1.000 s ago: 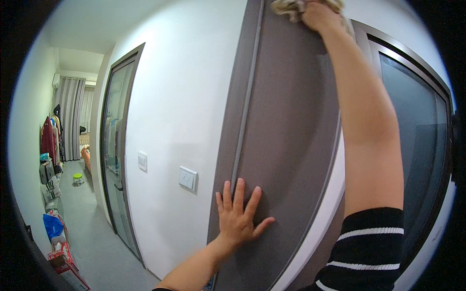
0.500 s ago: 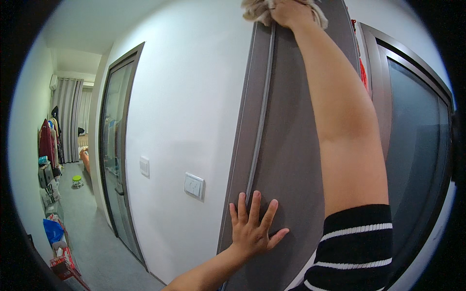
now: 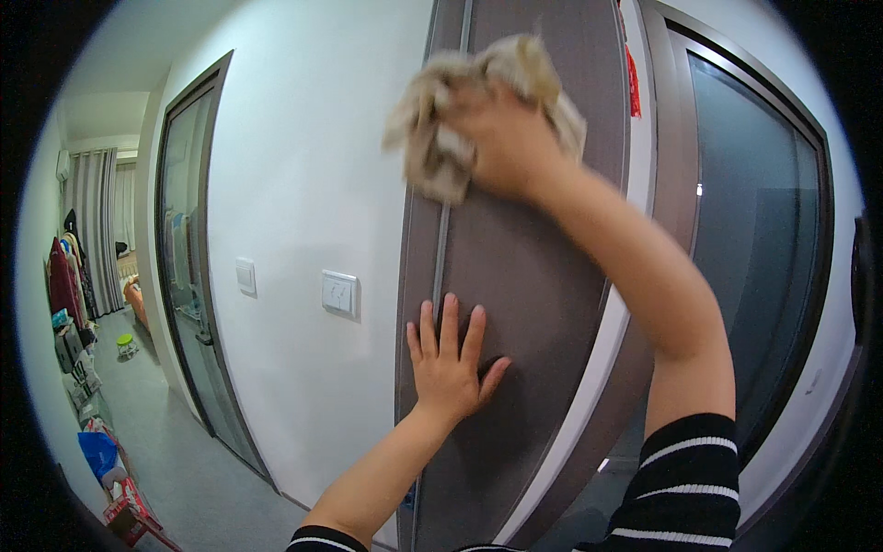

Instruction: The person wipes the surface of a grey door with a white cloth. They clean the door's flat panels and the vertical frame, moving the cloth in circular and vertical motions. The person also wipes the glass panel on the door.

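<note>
The right hand (image 3: pixel 506 143) holds a crumpled beige cloth (image 3: pixel 428 124) with pale patches, its fingers closed over the folds — blur hides exactly how the fingertips grip. The cloth is at the upper part of a tall dark brown door panel (image 3: pixel 524 267), covering a stretch of the narrow grey vertical strip (image 3: pixel 441 253) and reaching past the panel's left edge. Lower down, the left hand (image 3: pixel 449 373) lies flat on the same panel, fingers spread and pointing up, thumb out to the right. A black knitted sleeve with white stripes (image 3: pixel 685 469) covers the right upper arm.

Left of the panel, a white rectangular socket plate (image 3: pixel 339 294) and a smaller white switch plate (image 3: pixel 246 276) sit on a smooth white wall (image 3: pixel 303 166). To the right stands a brown-framed door with dark frosted glass (image 3: pixel 759 184).
</note>
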Available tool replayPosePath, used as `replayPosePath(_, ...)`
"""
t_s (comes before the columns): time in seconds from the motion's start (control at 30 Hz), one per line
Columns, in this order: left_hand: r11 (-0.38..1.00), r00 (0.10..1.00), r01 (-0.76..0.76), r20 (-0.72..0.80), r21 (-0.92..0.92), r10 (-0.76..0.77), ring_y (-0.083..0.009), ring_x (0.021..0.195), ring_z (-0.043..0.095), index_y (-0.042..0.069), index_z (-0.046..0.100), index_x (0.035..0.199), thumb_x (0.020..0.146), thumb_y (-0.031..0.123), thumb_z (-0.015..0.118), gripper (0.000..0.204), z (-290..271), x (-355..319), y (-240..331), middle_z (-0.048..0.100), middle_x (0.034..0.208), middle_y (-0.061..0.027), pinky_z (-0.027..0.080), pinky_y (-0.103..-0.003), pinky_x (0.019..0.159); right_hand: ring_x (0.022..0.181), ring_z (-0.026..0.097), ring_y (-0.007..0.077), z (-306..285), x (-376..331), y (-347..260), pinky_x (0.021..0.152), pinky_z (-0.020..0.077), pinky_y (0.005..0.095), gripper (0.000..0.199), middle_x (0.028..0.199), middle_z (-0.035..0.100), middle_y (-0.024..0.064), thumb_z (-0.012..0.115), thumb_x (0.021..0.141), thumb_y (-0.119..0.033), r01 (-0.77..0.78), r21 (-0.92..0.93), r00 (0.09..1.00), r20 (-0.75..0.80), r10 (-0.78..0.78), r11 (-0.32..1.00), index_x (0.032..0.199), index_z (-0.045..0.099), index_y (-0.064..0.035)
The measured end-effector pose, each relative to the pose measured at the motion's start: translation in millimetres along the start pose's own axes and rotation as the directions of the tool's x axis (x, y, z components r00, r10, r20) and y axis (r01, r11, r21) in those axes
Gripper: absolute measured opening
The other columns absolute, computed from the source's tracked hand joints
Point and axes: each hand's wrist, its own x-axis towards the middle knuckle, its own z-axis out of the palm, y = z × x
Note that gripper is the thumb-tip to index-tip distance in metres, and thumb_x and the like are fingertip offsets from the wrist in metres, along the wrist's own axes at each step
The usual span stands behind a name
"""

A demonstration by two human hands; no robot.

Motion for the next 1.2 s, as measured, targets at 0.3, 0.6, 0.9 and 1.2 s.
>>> replayPosePath(0.3,0.995,0.95,0.057,0.311,-0.08,-0.029,-0.0469,0.138,0.021,0.02,0.043,0.142,0.081,0.047,0.067,0.07,-17.2,-145.4,6.3,0.028,0.152,-0.0171,0.02,-0.068,0.104,0.119,0.053,0.0301,-33.3,-107.0,-93.6,0.096,0.0408,0.0535,0.044,0.144,0.043,0.008,0.064,0.079,-0.034,0.176,0.27,0.789,0.537,-0.299,0.947,0.122,0.059,-0.0242)
replayPosePath(0.6,0.993,0.941,0.084,0.335,-0.088,-0.05,-0.0466,0.138,0.024,0.02,0.042,0.142,0.075,0.038,0.074,0.077,-23.6,-158.5,2.9,0.03,0.151,-0.0169,0.025,-0.067,0.103,0.125,0.044,0.0354,-49.0,-6.9,2.4,0.105,0.0326,0.0497,0.045,0.134,0.05,0.0135,0.056,0.086,-0.025,-0.193,-0.112,0.981,-0.013,0.193,0.975,0.131,0.055,-0.0166)
replayPosePath(0.9,0.982,0.881,0.189,0.444,-0.014,-0.163,-0.0419,0.137,0.028,0.013,0.061,0.122,0.074,0.031,0.07,0.052,-31.7,-195.5,9.5,0.044,0.139,-0.0166,0.016,-0.062,0.109,0.113,0.053,0.0266,-30.6,-272.9,-150.3,0.087,0.0479,0.0464,0.02,0.117,0.058,0.0055,0.063,0.076,-0.016,0.381,0.638,0.808,0.122,-0.577,0.669,0.094,0.068,-0.0092)
replayPosePath(1.2,0.308,0.844,0.46,0.302,-0.833,-0.443,-0.031,0.134,0.036,-0.001,0.042,0.136,0.095,0.042,0.054,0.061,-49.3,-133.9,36.8,0.041,0.141,-0.0191,0.028,-0.039,0.11,0.107,0.053,0.0319,-72.7,-235.8,-114.5,0.08,0.0455,0.0426,0.021,0.129,0.051,0.011,0.06,0.075,-0.02,0.163,0.819,0.952,0.015,-0.304,0.551,0.095,0.061,-0.0135)
